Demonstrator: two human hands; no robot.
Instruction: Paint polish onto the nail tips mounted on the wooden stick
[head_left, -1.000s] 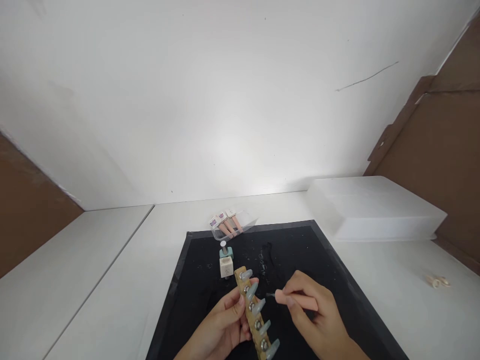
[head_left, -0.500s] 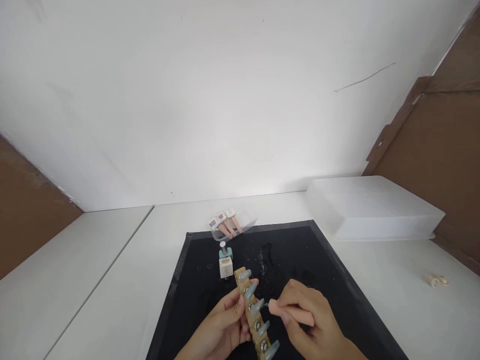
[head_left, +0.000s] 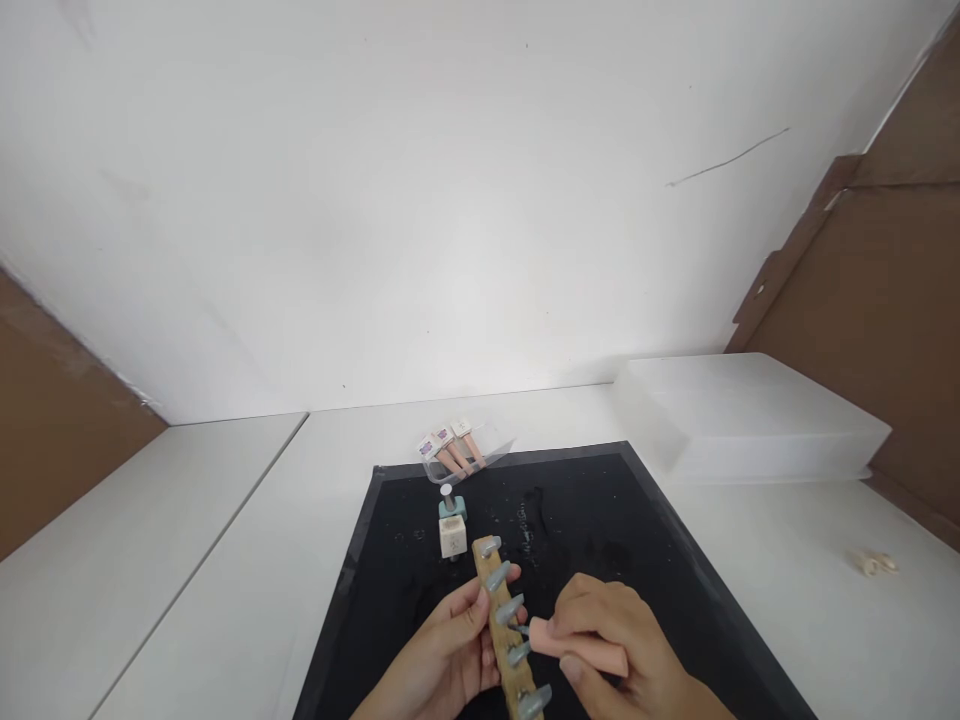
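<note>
My left hand (head_left: 466, 638) is closed around a narrow wooden nail-tip stand (head_left: 504, 640), tilted over the black mat. Several grey-blue false nails (head_left: 510, 608) stick out from it in a row. Between the fingers and thumb of my right hand (head_left: 619, 640) is a nail polish brush with a pink cap handle (head_left: 577, 647). Its thin tip points left, at the gap between the third and fourth nails; whether it touches one I cannot tell. Beyond the stand's far end sit an open white polish bottle (head_left: 453, 537) and a light-blue bottle with a pale stopper (head_left: 451, 506).
A black mat (head_left: 577, 500) lies on the white table. At its far edge, a clear tray (head_left: 495, 442) holds several pink-capped bottles (head_left: 454, 455). A translucent white box (head_left: 765, 420) stands at the back right, with small beige pieces (head_left: 874, 563) nearer on the right.
My right hand has moved the brush slightly left and down, from the third nail towards the fourth. The stand has turned a little in my left hand.
</note>
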